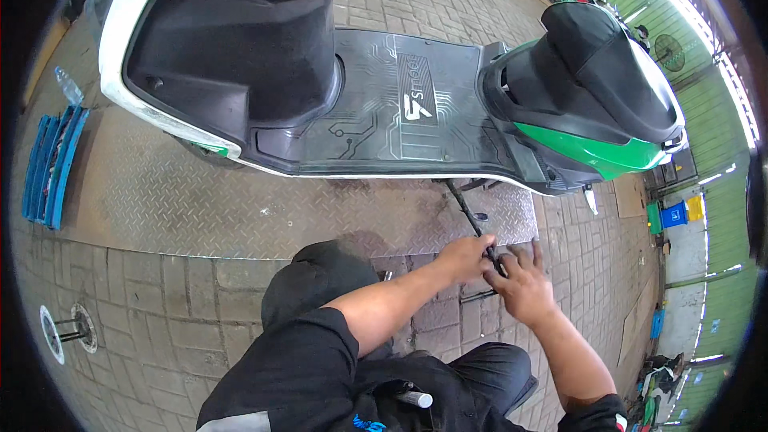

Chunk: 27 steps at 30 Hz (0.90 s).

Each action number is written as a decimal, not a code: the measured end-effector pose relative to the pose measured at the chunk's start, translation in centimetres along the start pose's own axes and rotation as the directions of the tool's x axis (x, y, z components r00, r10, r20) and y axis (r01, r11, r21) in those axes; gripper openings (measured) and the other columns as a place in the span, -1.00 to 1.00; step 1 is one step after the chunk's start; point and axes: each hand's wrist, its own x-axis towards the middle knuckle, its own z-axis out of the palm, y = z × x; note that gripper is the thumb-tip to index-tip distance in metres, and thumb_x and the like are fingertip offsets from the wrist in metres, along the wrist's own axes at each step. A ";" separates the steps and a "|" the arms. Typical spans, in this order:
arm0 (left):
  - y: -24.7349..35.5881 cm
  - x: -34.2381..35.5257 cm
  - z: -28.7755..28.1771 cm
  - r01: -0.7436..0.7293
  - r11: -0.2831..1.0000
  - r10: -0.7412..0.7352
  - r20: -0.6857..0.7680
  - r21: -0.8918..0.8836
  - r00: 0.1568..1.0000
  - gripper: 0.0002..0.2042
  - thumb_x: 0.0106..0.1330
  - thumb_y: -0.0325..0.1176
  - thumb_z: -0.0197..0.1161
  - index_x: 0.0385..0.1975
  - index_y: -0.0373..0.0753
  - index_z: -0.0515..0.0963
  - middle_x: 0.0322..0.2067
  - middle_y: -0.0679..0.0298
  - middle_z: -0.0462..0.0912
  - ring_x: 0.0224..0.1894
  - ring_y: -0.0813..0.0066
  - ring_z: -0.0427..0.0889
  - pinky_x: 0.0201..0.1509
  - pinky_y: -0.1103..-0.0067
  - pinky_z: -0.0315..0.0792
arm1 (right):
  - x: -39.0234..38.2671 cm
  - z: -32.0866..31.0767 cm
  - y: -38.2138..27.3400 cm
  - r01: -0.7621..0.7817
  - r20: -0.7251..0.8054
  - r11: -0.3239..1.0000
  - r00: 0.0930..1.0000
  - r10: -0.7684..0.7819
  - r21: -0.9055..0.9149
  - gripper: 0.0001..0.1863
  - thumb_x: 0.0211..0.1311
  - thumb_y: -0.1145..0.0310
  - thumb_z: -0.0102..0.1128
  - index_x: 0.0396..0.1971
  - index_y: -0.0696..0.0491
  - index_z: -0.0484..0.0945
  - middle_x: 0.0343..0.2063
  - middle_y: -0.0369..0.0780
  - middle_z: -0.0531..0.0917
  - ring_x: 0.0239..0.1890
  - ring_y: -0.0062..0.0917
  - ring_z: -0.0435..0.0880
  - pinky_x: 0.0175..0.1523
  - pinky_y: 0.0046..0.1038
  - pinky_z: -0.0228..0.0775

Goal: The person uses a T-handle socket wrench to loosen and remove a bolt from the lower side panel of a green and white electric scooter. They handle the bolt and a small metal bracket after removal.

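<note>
Brick paving (192, 328) spreads across the floor, with a green wall (712, 128) bending up along the right side. A white, green and black scooter (392, 96) stands crosswise in front of the person, its seat end toward the right and its dark, patterned footboard in the middle. Below it lies a metal plate (216, 208) with a raised diamond tread, dusty brown over much of its surface. Near the right wall, well apart from the scooter, a green bin (654, 218), a blue bin (674, 215) and a yellow bin (694, 208) sit side by side. An open blue toolbox (35, 168) rests at the far left, by the plate's left end; its contents are too small to tell. A long black bar (468, 212) slants from under the footboard's near edge down toward the person, its lower end at the two hands. The left hand (466, 258) is closed around the bar near that end. The right hand (526, 286) meets the bar just beside it, thumb and forefinger against the end, other fingers spread; whether it grips firmly cannot be told. A thin dark rod (478, 297) shows just left of the right hand, and a clear bottle (69, 88) is beside the toolbox.
</note>
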 end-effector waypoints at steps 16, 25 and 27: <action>0.7 1.6 0.8 -0.051 0.999 0.048 -0.130 -0.018 0.990 -0.62 0.19 -0.25 0.22 0.01 -0.17 0.40 -0.25 -0.04 0.64 -0.16 -0.08 0.61 -0.10 0.15 0.45 | -1.0 2.9 -2.4 -0.102 0.358 -0.390 0.648 0.672 0.915 -0.55 0.22 0.52 0.07 0.14 0.00 0.37 -0.20 -0.19 0.60 -0.21 -0.32 0.57 -0.09 -0.18 0.42; -0.5 0.7 -1.0 0.010 0.991 -0.016 -0.044 -0.131 0.999 -0.66 0.22 -0.22 0.20 -0.05 -0.19 0.43 -0.25 -0.09 0.63 -0.14 -0.08 0.61 -0.08 0.16 0.44 | -0.2 -0.9 -1.7 -0.231 -0.352 0.969 0.903 0.248 0.090 -0.74 0.08 0.34 0.18 -0.20 0.05 0.57 -0.09 -0.11 0.50 -0.05 -0.16 0.47 0.07 -0.14 0.27; 0.1 1.1 -0.6 0.006 0.992 -0.010 -0.028 -0.123 1.000 -0.65 0.27 -0.15 0.16 -0.05 -0.20 0.42 -0.24 -0.10 0.63 -0.14 -0.09 0.60 -0.08 0.16 0.43 | -4.0 1.9 -2.3 -0.295 -0.454 0.888 0.776 0.438 0.354 -0.74 0.19 0.23 0.17 -0.25 0.10 0.53 -0.16 -0.12 0.52 -0.12 -0.22 0.50 0.00 -0.19 0.32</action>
